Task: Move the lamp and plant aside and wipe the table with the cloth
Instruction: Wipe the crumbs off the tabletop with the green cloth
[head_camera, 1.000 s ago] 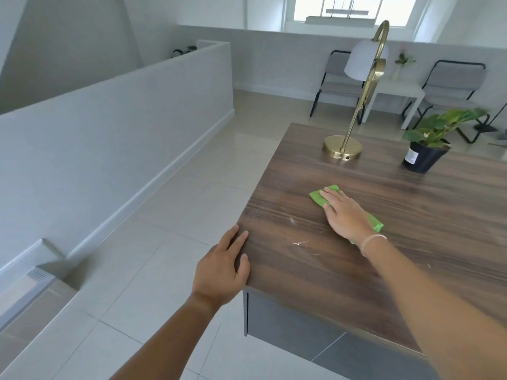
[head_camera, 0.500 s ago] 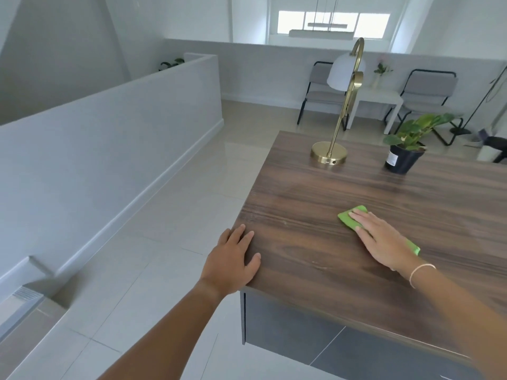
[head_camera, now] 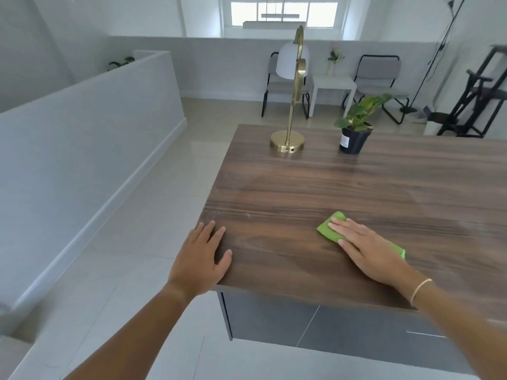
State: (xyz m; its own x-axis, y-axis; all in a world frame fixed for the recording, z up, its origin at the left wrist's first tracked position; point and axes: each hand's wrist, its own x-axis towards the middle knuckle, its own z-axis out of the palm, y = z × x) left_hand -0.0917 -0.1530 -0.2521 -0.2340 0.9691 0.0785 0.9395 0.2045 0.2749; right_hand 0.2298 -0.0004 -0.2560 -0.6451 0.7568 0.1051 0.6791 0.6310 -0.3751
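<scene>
A dark wood table [head_camera: 301, 193] fills the right half of the view. My right hand [head_camera: 370, 250] lies flat on a green cloth [head_camera: 330, 229], pressing it to the tabletop near the front edge; most of the cloth is hidden under the palm. My left hand [head_camera: 201, 259] rests flat on the table's near left corner, fingers spread, holding nothing. A brass lamp [head_camera: 288, 141] with a white shade stands at the far edge. To its right sits a leafy plant in a black pot [head_camera: 354, 138].
A low grey wall [head_camera: 90, 149] runs along the left, with tiled floor between it and the table. Beyond the table stand two grey chairs [head_camera: 375, 75], a small white side table [head_camera: 333, 83] and black equipment [head_camera: 480, 100] at the far right.
My right hand has slid the green cloth to the right and toward the front edge. The marks near the left front of the table are gone. My left hand stays on the corner.
</scene>
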